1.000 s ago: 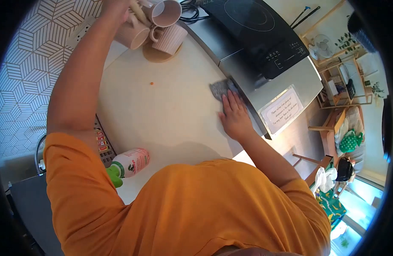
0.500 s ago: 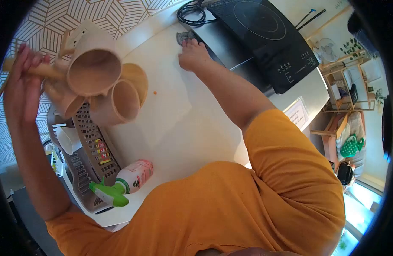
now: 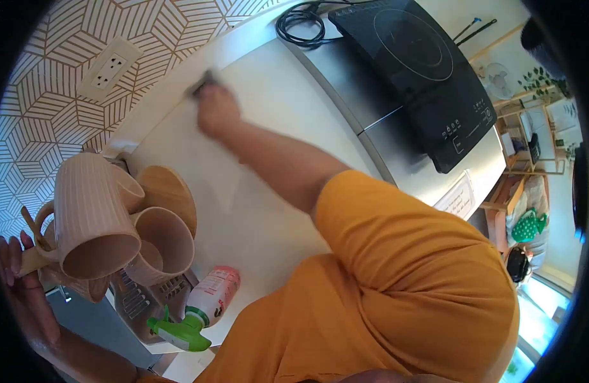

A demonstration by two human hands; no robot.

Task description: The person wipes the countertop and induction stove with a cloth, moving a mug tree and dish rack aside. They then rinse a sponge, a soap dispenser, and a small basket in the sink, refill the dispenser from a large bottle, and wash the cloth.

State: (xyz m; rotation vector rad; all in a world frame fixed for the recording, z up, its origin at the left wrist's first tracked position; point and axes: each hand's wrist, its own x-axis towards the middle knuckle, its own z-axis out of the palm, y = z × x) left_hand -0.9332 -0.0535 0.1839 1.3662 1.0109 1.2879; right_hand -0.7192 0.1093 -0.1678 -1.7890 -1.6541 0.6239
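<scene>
My left hand [image 3: 16, 287] grips the wooden post of a mug stand [image 3: 170, 191], held up off the counter at the lower left. Several ribbed beige mugs [image 3: 93, 214] hang from it, mouths toward me. My right hand [image 3: 216, 110] reaches to the far side of the white counter [image 3: 269, 127] and presses a small grey cloth [image 3: 204, 82] near the back wall; both are motion-blurred.
A black induction cooktop [image 3: 422, 70] sits on a steel unit at the right, a coiled black cable [image 3: 301, 22] behind it. A pink spray bottle with green trigger [image 3: 202, 306] lies near the front edge beside a grey basket [image 3: 141, 297]. A wall socket [image 3: 109, 64] is at the upper left.
My right hand swept the cloth leftward along the back of the counter, away from the cooktop. My left hand lowered the mug stand toward the lower left.
</scene>
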